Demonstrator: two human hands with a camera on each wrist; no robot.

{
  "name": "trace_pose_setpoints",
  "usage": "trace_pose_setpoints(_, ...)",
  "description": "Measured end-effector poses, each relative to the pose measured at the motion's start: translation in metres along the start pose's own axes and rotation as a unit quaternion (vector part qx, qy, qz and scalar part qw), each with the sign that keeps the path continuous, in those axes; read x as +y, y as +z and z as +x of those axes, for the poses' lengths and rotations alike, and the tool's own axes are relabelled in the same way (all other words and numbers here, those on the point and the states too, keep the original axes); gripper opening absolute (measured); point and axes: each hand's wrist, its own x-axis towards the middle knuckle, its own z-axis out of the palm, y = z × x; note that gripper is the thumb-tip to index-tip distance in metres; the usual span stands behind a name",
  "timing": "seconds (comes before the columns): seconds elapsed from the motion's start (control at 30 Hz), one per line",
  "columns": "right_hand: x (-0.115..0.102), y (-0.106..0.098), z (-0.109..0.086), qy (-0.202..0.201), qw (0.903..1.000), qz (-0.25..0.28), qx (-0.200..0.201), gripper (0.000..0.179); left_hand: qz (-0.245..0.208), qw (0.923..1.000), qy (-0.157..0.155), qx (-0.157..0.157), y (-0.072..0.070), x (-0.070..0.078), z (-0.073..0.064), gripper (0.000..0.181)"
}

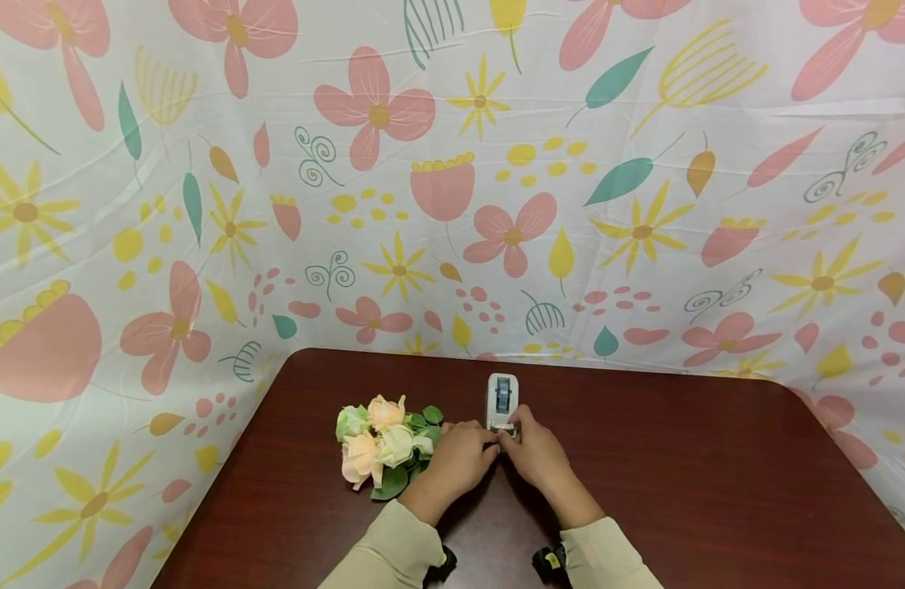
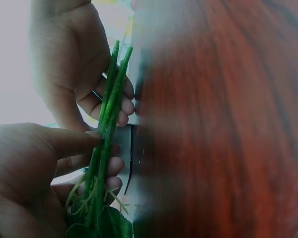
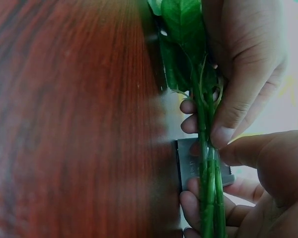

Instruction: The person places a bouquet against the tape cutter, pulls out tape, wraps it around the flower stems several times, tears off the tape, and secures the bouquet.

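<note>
A bouquet of artificial roses (image 1: 379,442), peach and pale green, lies to the left in the head view. My left hand (image 1: 461,455) pinches its green stems (image 3: 202,116) between thumb and fingers, just below the leaves. Further down the stems, my right hand (image 1: 535,446) holds them with its fingers curled behind and its thumb at the side. A shiny band of clear tape (image 3: 208,150) shows around the stems between the two thumbs. Right beyond both hands stands a white tape dispenser (image 1: 491,398) with a blue roll; its grey front shows behind the stems in the right wrist view.
The dark red-brown wooden table (image 1: 718,474) carries the dispenser and flowers. A white curtain (image 1: 452,204) with a floral print hangs along its back and left side. Black wrist straps (image 1: 550,564) sit at the sleeves.
</note>
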Motion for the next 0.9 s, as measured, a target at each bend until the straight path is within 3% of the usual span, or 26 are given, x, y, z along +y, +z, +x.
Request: trace_pose_setpoints(0.9,-0.0027,-0.0023,-0.0015,0.015,0.9998,-0.013,-0.003,0.017,-0.002,0.9998,-0.013,-0.013,0.0021,0.0007,-0.0005,0.022)
